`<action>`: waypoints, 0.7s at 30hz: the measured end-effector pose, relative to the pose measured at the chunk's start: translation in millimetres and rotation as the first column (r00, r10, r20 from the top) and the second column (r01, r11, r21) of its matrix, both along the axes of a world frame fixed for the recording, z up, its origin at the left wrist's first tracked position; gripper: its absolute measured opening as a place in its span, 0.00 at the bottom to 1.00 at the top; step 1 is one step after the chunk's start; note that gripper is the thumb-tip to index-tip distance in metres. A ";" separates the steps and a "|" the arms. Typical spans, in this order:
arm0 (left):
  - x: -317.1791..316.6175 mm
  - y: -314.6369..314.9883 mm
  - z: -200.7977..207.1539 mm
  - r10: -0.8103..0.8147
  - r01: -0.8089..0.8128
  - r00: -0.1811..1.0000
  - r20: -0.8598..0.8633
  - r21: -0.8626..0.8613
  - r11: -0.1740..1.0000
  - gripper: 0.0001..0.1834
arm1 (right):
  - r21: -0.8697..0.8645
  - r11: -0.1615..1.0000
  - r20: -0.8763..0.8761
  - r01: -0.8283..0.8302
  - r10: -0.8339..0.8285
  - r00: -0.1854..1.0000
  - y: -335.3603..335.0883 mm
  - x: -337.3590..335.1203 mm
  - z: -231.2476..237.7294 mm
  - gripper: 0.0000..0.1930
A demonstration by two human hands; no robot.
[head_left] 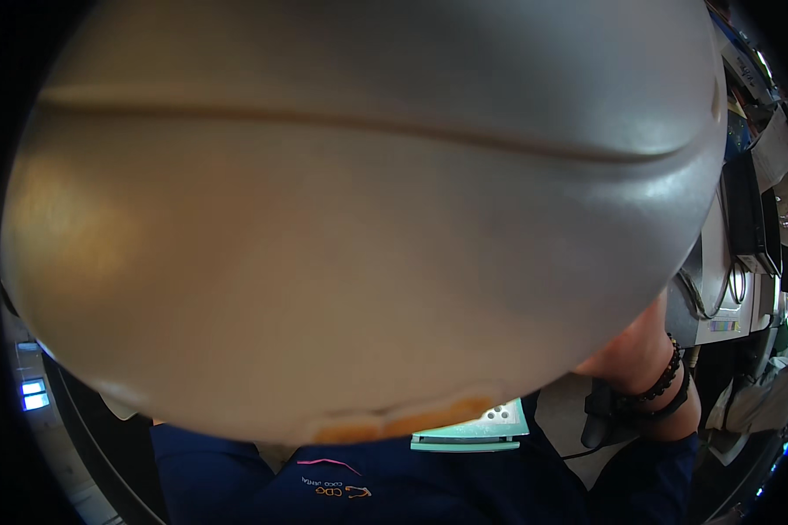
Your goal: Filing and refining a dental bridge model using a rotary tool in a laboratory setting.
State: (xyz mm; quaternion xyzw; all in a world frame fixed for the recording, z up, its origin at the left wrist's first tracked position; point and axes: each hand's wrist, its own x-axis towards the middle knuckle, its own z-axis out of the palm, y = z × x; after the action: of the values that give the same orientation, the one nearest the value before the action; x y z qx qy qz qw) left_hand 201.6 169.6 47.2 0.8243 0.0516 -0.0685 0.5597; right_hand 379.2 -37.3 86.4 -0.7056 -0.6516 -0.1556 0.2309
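Observation:
A large, smooth, beige rounded thing (324,262) is very close to the camera and fills most of the view. A dark crease runs across its upper part, and an orange strip (403,420) lies along its lower edge. I cannot tell what kind of thing it is. My right forearm (635,354), with a dark beaded bracelet (671,372) and a dark band, reaches up behind its lower right side. That hand and its fingers are hidden by it. My left hand does not show; only a dark blue sleeve (201,472) appears at the lower left.
Below the beige thing, a mint-green, box-like item (468,437) with small round holes peeks out in front of my dark blue top. On the right, a light-coloured desk (718,319) holds a black box (753,219), a looped cable (714,311) and papers. Lit screens (33,394) are at far left.

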 end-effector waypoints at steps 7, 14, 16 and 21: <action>0.9 5.5 0.5 -0.003 0.003 1.000 -0.017 -0.010 1.000 0.13 | -0.041 0.999 -0.050 -0.001 -0.001 0.999 2.0 -0.8 3.2 0.24; 1.0 11.3 -1.0 -0.002 0.001 1.000 -0.027 -0.022 1.000 0.12 | -0.019 1.000 -0.038 0.006 -0.006 0.999 5.7 1.7 3.1 0.23; 0.9 12.4 -2.3 0.000 0.000 1.000 -0.031 -0.025 1.000 0.12 | -0.003 1.000 -0.035 -0.013 0.013 0.999 6.0 1.9 2.9 0.23; 1.1 14.4 -1.5 0.001 -0.002 0.999 -0.038 -0.029 1.000 0.12 | -0.011 1.000 -0.049 -0.008 0.008 0.999 6.3 0.7 3.2 0.24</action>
State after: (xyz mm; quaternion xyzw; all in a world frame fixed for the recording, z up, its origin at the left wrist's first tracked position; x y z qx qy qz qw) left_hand 202.7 184.1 45.7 0.8145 0.0619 -0.0843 0.5707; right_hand 379.8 -31.0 89.6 -0.7079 -0.6495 -0.1335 0.2434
